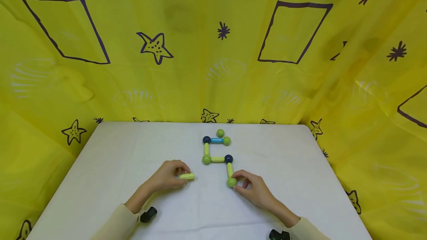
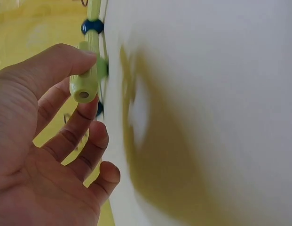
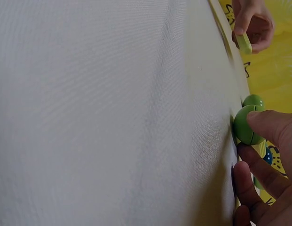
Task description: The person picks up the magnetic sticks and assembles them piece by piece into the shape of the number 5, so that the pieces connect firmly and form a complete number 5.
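A light-green magnetic rod point(image 1: 187, 176) is pinched between the thumb and fingers of my left hand point(image 1: 170, 175), held just above the table; its round metal end faces the camera in the left wrist view. My right hand point(image 1: 255, 190) pinches a green ball point(image 1: 231, 182) at the near end of a zigzag chain on the table. From that ball a light-green rod point(image 1: 229, 170) runs up to a dark blue ball point(image 1: 228, 158). Another rod point(image 1: 218, 159) leads left to a green ball point(image 1: 206, 159), then a rod point(image 1: 206, 149) goes up to a second dark blue ball point(image 1: 207, 140).
A blue rod point(image 1: 217, 140) joins the upper dark blue ball to a green ball point(image 1: 227, 141). Another green ball point(image 1: 220, 133) sits right behind it. White cloth covers the table point(image 1: 100, 180), and a yellow patterned curtain point(image 1: 186, 77) hangs around its back and sides.
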Motion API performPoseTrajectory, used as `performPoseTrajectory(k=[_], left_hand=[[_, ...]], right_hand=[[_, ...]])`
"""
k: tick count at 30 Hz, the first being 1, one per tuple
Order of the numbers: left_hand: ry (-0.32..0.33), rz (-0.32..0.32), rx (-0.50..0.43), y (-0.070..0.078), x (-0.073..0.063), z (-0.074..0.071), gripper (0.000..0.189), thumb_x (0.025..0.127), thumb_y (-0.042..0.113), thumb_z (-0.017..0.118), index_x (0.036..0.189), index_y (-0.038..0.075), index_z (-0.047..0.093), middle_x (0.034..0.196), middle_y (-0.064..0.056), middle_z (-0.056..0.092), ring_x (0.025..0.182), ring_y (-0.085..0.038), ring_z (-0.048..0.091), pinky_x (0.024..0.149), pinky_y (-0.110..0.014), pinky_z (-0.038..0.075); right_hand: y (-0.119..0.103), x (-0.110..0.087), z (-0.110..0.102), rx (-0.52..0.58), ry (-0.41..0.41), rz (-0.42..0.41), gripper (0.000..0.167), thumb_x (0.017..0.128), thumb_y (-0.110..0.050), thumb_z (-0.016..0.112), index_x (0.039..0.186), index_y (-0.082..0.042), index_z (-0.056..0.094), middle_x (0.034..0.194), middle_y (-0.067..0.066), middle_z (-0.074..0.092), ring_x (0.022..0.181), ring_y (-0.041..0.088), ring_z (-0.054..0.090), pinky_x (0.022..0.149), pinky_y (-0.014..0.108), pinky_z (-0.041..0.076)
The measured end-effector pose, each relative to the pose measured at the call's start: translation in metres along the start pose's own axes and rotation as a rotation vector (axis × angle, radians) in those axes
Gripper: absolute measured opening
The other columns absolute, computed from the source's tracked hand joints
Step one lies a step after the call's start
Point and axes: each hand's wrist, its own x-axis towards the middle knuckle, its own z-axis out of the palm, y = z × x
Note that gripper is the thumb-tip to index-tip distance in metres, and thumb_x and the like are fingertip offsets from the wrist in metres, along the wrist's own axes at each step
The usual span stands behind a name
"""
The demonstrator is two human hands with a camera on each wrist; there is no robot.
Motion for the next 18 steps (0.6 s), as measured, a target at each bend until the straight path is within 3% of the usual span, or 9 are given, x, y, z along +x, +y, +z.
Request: performPoseTrajectory(k=[10,18], left_hand=[[-0.073,0.072,-0.012,0.023,0.034,0.034,0.023,0.079,0.007,0.083,0.097,0.018,0.075,0.082,0.014,0.061,0.076,-0.013,0.053,0.070,-0.023,0.043],[-0.093,0.120,-0.013,0.036,0.049,0.058,0.021,0.079,0.005,0.081,0.096,0.016,0.076,0.080,0.011,0.064,0.073,-0.009,0.053,0.068,-0.020,0.042]], right_hand=[[0.001,0.001,0.000,0.005,-0.007,0.012,0.032,0.089,-0.012,0.081,0.117,-0.019,0.070,0.104,-0.005,0.071,0.070,0.004,0.056,0.063,0.024,0.047],[0.004,0.001,0.000,0.004,-0.005,0.010,0.031,0.089,-0.013,0.082,0.117,-0.020,0.070,0.103,-0.007,0.070,0.069,0.003,0.056,0.062,0.024,0.047]])
